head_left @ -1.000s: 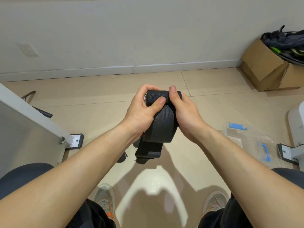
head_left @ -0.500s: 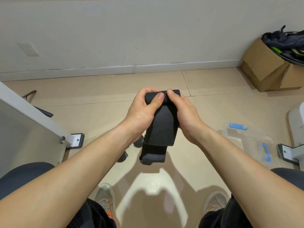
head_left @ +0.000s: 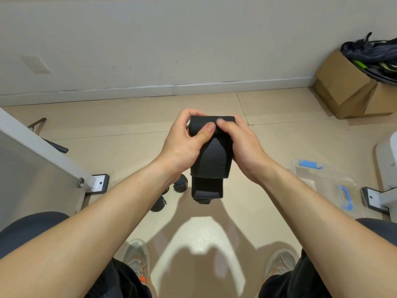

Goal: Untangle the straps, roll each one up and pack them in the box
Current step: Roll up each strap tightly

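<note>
1. the left hand [head_left: 182, 147] and the right hand [head_left: 245, 147] meet in mid-air in front of the person, above the tiled floor [head_left: 107, 130]. both grip one black strap [head_left: 212, 160].
2. the strap's upper end is wound into a tight roll [head_left: 202, 123]. the roll's axis runs left to right, about level, between the two hands.
3. the left hand's fingers [head_left: 190, 114] curl over the far side of the roll. its thumb [head_left: 206, 131] presses on the near face, with the tip pointing right.
4. the right hand wraps the roll's right end, and its thumb [head_left: 224, 122] lies across the top with the tip pointing left, beside the left thumb. its other fingers are hidden behind the strap, so how far they curl cannot be told.
5. the unrolled tail hangs down from the roll with its broad face to the camera. its long axis runs from the hands toward the person's feet. the lower end [head_left: 206, 191] is doubled back on itself and hangs free.
6. one rolled strap [head_left: 180, 186] lies on the floor just left of the hanging tail. a second rolled strap [head_left: 158, 204] lies nearer the person, partly hidden by the left forearm.
7. a clear plastic box [head_left: 352, 190] with blue handles sits on the floor to the right, well apart from the held strap. its contents cannot be made out.
8. a cardboard box [head_left: 343, 87] stands by the wall at far right, with dark gear piled in it.
</note>
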Available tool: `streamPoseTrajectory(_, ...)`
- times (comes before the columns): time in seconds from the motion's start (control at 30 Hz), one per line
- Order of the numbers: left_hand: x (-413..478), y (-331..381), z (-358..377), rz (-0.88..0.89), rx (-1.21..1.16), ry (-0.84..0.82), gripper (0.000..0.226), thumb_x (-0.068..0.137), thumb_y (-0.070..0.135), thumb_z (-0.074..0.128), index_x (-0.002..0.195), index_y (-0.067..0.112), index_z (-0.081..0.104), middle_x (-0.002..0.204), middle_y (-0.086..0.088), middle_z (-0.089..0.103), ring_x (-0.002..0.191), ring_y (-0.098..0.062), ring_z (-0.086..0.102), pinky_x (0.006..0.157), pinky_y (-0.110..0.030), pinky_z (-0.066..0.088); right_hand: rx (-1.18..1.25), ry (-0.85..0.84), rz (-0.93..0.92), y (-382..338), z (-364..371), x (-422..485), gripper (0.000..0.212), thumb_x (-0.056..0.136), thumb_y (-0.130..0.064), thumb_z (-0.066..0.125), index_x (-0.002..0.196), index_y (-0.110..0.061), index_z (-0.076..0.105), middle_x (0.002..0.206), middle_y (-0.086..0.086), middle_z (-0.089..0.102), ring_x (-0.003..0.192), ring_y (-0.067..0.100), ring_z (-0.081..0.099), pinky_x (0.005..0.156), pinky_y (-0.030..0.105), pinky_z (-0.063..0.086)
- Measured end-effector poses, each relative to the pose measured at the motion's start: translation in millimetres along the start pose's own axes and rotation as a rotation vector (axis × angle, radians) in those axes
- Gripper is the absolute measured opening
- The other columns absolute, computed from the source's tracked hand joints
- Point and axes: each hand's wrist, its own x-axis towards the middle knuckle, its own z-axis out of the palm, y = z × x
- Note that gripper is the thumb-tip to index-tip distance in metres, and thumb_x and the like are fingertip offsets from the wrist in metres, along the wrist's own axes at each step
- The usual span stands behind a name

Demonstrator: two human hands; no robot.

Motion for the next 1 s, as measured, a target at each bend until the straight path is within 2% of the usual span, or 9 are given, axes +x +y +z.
streamPoseTrajectory(0.1, -1.9, -1.6, 0.9, 0.014, 0.021, -0.010, 0.019, 0.098, 0.018, 0.068, 0.113, 0.019, 0.058, 0.084, 0.003, 0.069, 0.078, -0.012, 0.068, 0.076, -0.033, 0.057, -0.094, -0.009, -0.054, 0.6, 0.3, -0.7, 0.043, 0.103, -0.044, 0.056, 0.118, -0.003, 0.056, 0.105, 0.007, 0.073, 0.097, 0.018, 0.073, 0.088, 0.038, 0.059)
streamPoseTrajectory(0.23, 1.6, 0.3, 1.3, -0.079, -0.005, 0.021, 0.035, 0.095, 0.051, 0.063, 0.106, 0.018, 0.063, 0.090, 0.003, 0.072, 0.087, -0.013, 0.071, 0.084, -0.034, 0.055, -0.078, -0.004, -0.099, 2.7, 1.0, -2.9, 0.022, 0.105, -0.027, 0.056, 0.113, -0.006, 0.054, 0.095, 0.004, 0.067, 0.088, 0.014, 0.068, 0.082, 0.035, 0.057)
streamPoseTrajectory(0.37, 1.8, 0.0, 1.2, -0.016, 0.026, 0.020, 0.014, 0.099, 0.027, 0.064, 0.104, 0.015, 0.060, 0.078, 0.007, 0.067, 0.073, -0.007, 0.065, 0.071, -0.025, 0.053, 0.036, -0.024, -0.061, 2.2, 1.7, -3.6, 0.009, 0.103, -0.018, 0.059, 0.108, -0.011, 0.055, 0.089, 0.002, 0.070, 0.085, 0.015, 0.069, 0.078, 0.031, 0.058)
streamPoseTrajectory(0.5, 1.0, -1.1, -1.7, 0.039, 0.002, -0.023, 0.013, 0.099, 0.014, 0.065, 0.108, 0.018, 0.057, 0.073, 0.009, 0.067, 0.072, -0.008, 0.065, 0.067, -0.025, 0.054, -0.064, -0.044, -0.067, -2.3, 1.8, -3.3, 0.034, 0.103, -0.039, 0.055, 0.114, -0.008, 0.063, 0.109, 0.011, 0.075, 0.106, 0.026, 0.073, 0.093, 0.041, 0.058)
streamPoseTrajectory(0.6, -0.1, -2.7, -2.2, 0.049, 0.006, -0.048, 0.019, 0.098, 0.011, 0.066, 0.112, 0.017, 0.055, 0.076, 0.010, 0.066, 0.072, -0.006, 0.065, 0.067, -0.023, 0.053, -0.076, -0.081, -0.065, -1.9, 2.8, -5.5, 0.038, 0.108, -0.040, 0.044, 0.106, -0.013, 0.069, 0.105, 0.010, 0.076, 0.101, 0.023, 0.073, 0.094, 0.042, 0.057)
streamPoseTrajectory(0.73, 2.3, -7.3, 2.2, -0.116, -0.075, -0.001, 0.043, 0.081, 0.052, 0.072, 0.110, 0.025, 0.057, 0.086, 0.011, 0.071, 0.087, -0.010, 0.069, 0.088, -0.036, 0.056, -0.044, -0.029, -0.065, 2.9, 4.7, -2.9, 0.044, 0.098, -0.045, 0.058, 0.116, -0.005, 0.058, 0.104, 0.011, 0.071, 0.098, 0.024, 0.071, 0.093, 0.048, 0.058)
streamPoseTrajectory(0.8, 4.7, -5.5, 2.0, -0.156, -0.027, 0.014, 0.058, 0.074, 0.071, 0.064, 0.103, 0.022, 0.061, 0.089, 0.007, 0.073, 0.092, -0.013, 0.071, 0.092, -0.040, 0.055, -0.064, -0.032, -0.070, 7.6, 4.4, -4.0, 0.027, 0.102, -0.036, 0.058, 0.109, -0.010, 0.056, 0.100, 0.006, 0.069, 0.094, 0.019, 0.069, 0.089, 0.042, 0.057)
streamPoseTrajectory(0.9, 4.9, -4.7, 0.0, -0.104, 0.035, 0.025, 0.045, 0.083, 0.059, 0.064, 0.100, 0.017, 0.062, 0.088, 0.005, 0.071, 0.083, -0.009, 0.069, 0.085, -0.034, 0.055, -0.048, -0.038, -0.062, 8.9, 3.4, -5.3, 0.011, 0.105, -0.026, 0.056, 0.104, -0.015, 0.055, 0.097, 0.004, 0.067, 0.091, 0.016, 0.067, 0.087, 0.040, 0.055)
streamPoseTrajectory(1.0, 2.9, -4.7, 0.9, -0.039, 0.016, 0.017, 0.018, 0.096, 0.034, 0.068, 0.101, 0.019, 0.060, 0.082, 0.007, 0.069, 0.076, -0.006, 0.066, 0.078, -0.030, 0.054, -0.054, -0.016, -0.079, 3.2, 1.6, -3.4, 0.023, 0.093, -0.038, 0.063, 0.102, -0.016, 0.058, 0.095, 0.001, 0.068, 0.092, 0.015, 0.066, 0.088, 0.039, 0.053)
